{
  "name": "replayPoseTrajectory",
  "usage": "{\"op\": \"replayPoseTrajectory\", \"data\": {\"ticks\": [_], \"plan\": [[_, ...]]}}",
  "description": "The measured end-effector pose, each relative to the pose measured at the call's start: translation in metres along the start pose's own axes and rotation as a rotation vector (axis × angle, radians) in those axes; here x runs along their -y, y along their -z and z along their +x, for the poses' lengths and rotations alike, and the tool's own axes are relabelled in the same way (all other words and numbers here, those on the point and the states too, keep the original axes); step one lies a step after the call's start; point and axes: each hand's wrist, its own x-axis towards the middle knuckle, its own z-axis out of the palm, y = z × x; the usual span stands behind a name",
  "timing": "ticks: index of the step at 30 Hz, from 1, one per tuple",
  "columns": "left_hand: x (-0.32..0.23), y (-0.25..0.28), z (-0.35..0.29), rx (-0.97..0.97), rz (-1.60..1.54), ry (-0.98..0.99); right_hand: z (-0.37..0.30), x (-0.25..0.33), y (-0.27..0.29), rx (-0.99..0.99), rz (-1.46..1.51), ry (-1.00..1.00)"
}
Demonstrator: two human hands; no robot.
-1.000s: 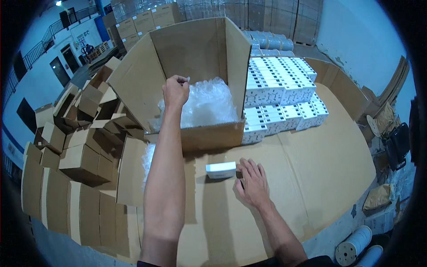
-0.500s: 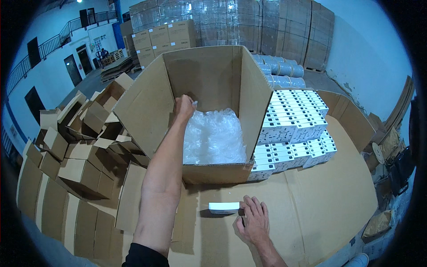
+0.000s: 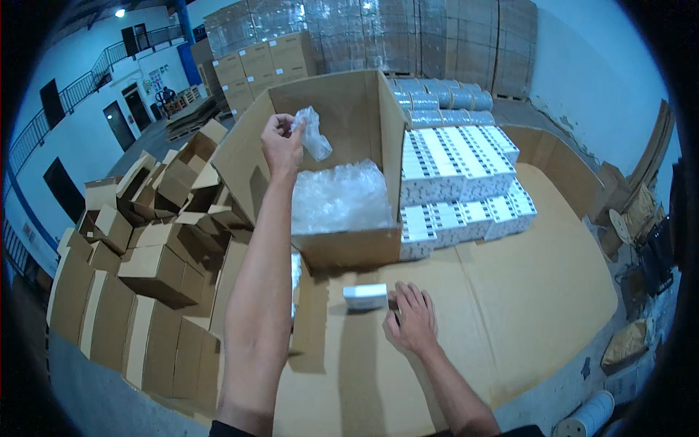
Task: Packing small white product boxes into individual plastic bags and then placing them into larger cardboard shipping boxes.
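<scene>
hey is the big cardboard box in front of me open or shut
Open: nothing covers the big cardboard box, and a heap of clear plastic packaging shows inside.

A crumpled, translucent plastic piece is held aloft at 11 o'clock in the view, slanting down toward 5 o'clock; a small white box rests near 6 o'clock, wider than tall.

Has pale wall at right; shows dark doorways, railing at left, grey floor, blue pillar, lit lamp overhead.
</scene>
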Motion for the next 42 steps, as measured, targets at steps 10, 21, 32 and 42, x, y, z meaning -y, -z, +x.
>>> {"op": "replayPoseTrajectory", "data": {"ticks": [10,21,32,42], "plan": [[-0.094,0.067,-0.269,0.327,-0.453,0.363,-0.019,-0.009,0.001,-0.098,0.378,-0.178],[-0.030,0.102,-0.375,0.501,-0.443,0.702,-0.025,0.010,-0.006,0.117,0.967,-0.179],[-0.027,0.108,-0.377,0.309,-0.653,0.908,-0.021,0.014,0.002,0.084,1.034,-0.286],[-0.026,0.111,-0.373,0.545,-0.294,0.820,-0.019,0.008,0.017,0.060,1.079,-0.365]]}}
